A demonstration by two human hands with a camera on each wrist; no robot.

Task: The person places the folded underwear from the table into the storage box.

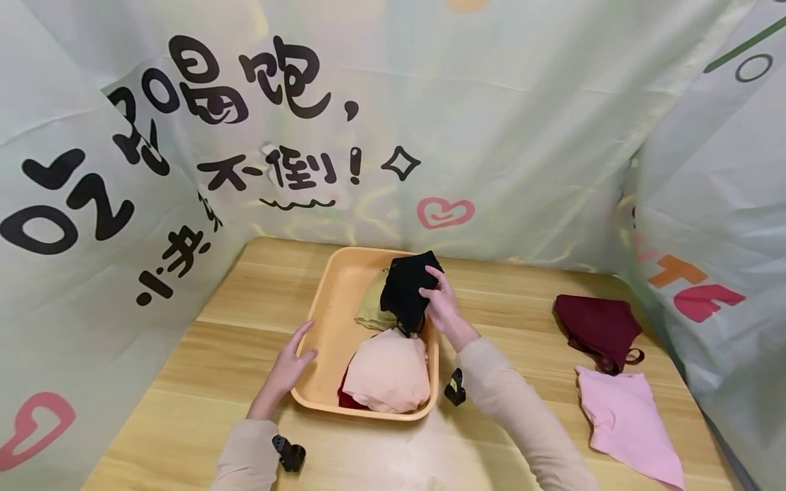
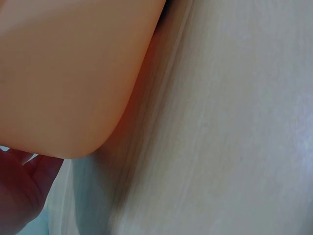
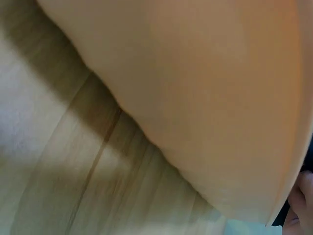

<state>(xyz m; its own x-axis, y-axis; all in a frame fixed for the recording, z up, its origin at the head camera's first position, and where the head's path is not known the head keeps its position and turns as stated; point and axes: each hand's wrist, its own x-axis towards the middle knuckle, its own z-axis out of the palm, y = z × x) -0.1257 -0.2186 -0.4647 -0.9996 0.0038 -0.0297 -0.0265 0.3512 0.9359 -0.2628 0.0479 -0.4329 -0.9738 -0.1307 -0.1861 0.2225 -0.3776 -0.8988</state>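
A peach-orange plastic tray [image 1: 328,293] lies in front of me. My right hand [image 1: 443,303] grips a black folded garment [image 1: 408,286] over the tray's far right part; a thin strap dangles from its lower end. Beneath it, partly covered, is an olive-yellow cloth [image 1: 371,307]. A pale pink folded garment [image 1: 393,372] fills the near right corner, and a dark red cloth [image 1: 353,392] peeks out from under it. At the tray's left rim, my left hand [image 1: 287,365] rests with fingers and thumb spread. The right wrist view shows mostly the tray's outer wall [image 3: 210,107].
On the wooden table [image 1: 510,320] to the right lie a maroon folded garment [image 1: 595,327] with a strap loop and, nearer, a pink folded garment [image 1: 626,416]. Printed curtains [image 1: 522,136] enclose the back and sides.
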